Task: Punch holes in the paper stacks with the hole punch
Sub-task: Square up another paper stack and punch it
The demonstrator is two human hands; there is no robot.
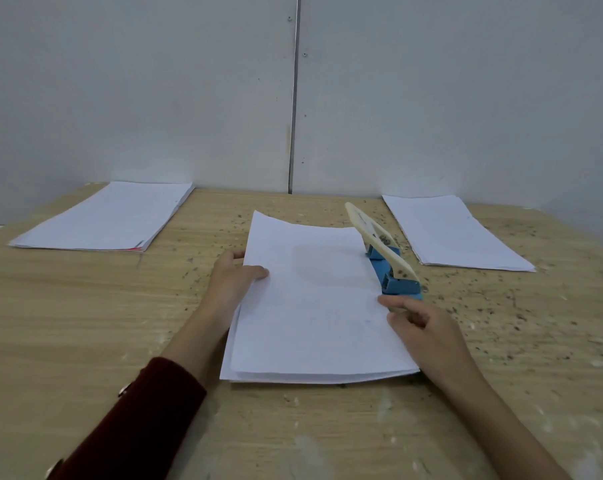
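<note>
Paper stack (pixel 313 306) lies mid-table, right edge fed into the punch (pixel 390 268). Left hand (pixel 237 282) pinches the stack's left edge, thumb on top, fingers under, far corner lifted and curling. Right hand (pixel 421 323) rests at the right edge just near of the punch, fingertips on the top sheet, loosely curled; whether it pinches the sheets or only presses them, cannot tell. Punch: blue base, cream lever raised, so no punch in progress.

Handling, judged: stack is light and floppy, sheets slide on each other; near edges already fanned. Best held flat at both long edges, squared before pressing. Risk: misaligned holes if sheets shift.

Outward: left pile (pixel 109 220) with a red edge showing, right pile (pixel 452 233), both well apart from the work. Table (pixel 85 323) is speckled with dark bits.
</note>
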